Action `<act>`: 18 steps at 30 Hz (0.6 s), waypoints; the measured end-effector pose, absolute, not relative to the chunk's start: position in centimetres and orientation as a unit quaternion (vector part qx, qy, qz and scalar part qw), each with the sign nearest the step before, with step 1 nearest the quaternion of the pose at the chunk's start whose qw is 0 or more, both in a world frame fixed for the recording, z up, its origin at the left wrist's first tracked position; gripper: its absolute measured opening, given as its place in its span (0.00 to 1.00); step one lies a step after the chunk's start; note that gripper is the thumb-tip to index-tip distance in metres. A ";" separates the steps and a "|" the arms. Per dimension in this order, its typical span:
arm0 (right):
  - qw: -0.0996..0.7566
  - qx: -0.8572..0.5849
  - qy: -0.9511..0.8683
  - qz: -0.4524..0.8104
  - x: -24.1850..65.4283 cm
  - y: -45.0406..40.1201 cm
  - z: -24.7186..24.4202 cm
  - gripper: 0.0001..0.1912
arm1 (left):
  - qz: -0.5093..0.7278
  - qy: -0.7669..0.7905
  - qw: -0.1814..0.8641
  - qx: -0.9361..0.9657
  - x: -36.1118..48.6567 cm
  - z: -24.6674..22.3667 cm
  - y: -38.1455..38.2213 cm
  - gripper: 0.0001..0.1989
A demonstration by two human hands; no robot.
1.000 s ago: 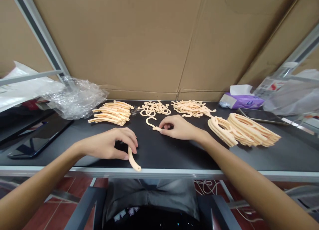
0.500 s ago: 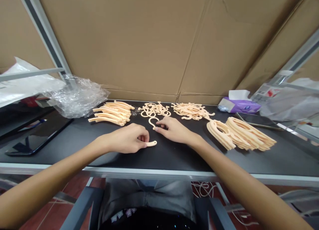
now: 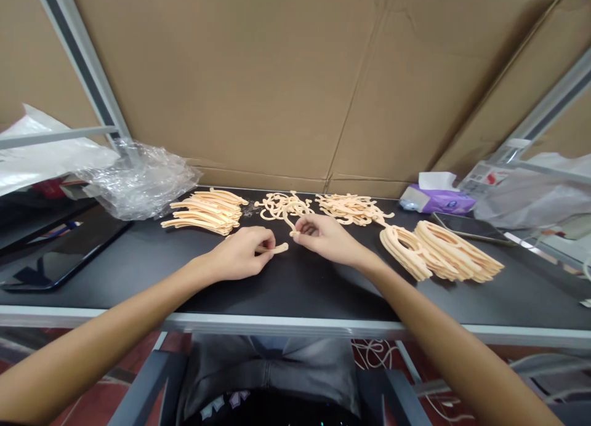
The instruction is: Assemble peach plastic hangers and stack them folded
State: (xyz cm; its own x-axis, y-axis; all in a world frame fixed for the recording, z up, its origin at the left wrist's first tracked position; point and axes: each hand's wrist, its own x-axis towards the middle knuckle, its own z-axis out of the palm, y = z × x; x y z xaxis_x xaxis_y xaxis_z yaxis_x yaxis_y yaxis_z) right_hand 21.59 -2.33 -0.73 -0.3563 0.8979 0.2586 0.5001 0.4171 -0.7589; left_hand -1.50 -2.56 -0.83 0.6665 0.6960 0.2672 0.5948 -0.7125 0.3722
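My left hand (image 3: 244, 252) is closed on a beige plastic hanger arm (image 3: 280, 249), whose rounded end sticks out to the right of the fingers. A beige hanger hook (image 3: 288, 221) is pinched between the thumb and fingers of my right hand (image 3: 327, 238). The two held pieces are close together but apart, over the middle of the black tabletop (image 3: 305, 290). Behind my right hand lies a pile of hooks (image 3: 277, 203). To the left is a stack of long curved arms (image 3: 207, 210).
More slim beige parts (image 3: 353, 207) lie heaped right of the hooks. Looped beige pieces (image 3: 457, 250) stand in rows on the right. A purple tissue pack (image 3: 443, 199), a phone (image 3: 471, 226), clear plastic wrap (image 3: 143, 180) and a dark flat device (image 3: 64, 253) surround the work area.
My right hand has raised and turned the hook, moving it slightly right. The arm in my left hand has come up a little, its free end now tilted upward.
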 end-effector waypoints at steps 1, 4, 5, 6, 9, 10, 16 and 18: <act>0.344 -0.446 -0.766 0.310 21.5 -2.4 -0.6 0.06 | 0.205 0.358 0.126 0.902 -1.4 -1.0 -2.7 0.05; 0.333 -0.447 -0.751 0.353 21.4 -2.7 -0.1 0.09 | 0.223 0.362 0.134 0.895 -1.0 -1.5 -2.8 0.08; 0.331 -0.452 -0.745 0.363 21.4 -2.8 0.0 0.09 | 0.229 0.364 0.140 0.892 -1.0 -1.6 -2.8 0.09; 0.331 -0.455 -0.739 0.371 21.4 -2.9 0.1 0.09 | 0.235 0.366 0.146 0.889 -1.0 -1.8 -2.8 0.10; 0.328 -0.447 -0.732 0.396 21.4 -3.0 0.3 0.10 | 0.251 0.367 0.162 0.881 -1.1 -2.2 -2.6 0.08; 0.322 -0.442 -0.733 0.405 21.4 -3.1 0.3 0.11 | 0.256 0.366 0.168 0.879 -1.1 -2.3 -2.6 0.08; 0.307 -0.425 -0.726 0.445 21.5 -2.9 -0.2 0.12 | 0.271 0.345 0.178 0.881 -1.3 -2.5 -2.5 0.06; 0.314 -0.424 -0.717 0.455 21.5 -2.8 -0.4 0.12 | 0.271 0.340 0.181 0.882 -1.2 -2.6 -2.5 0.07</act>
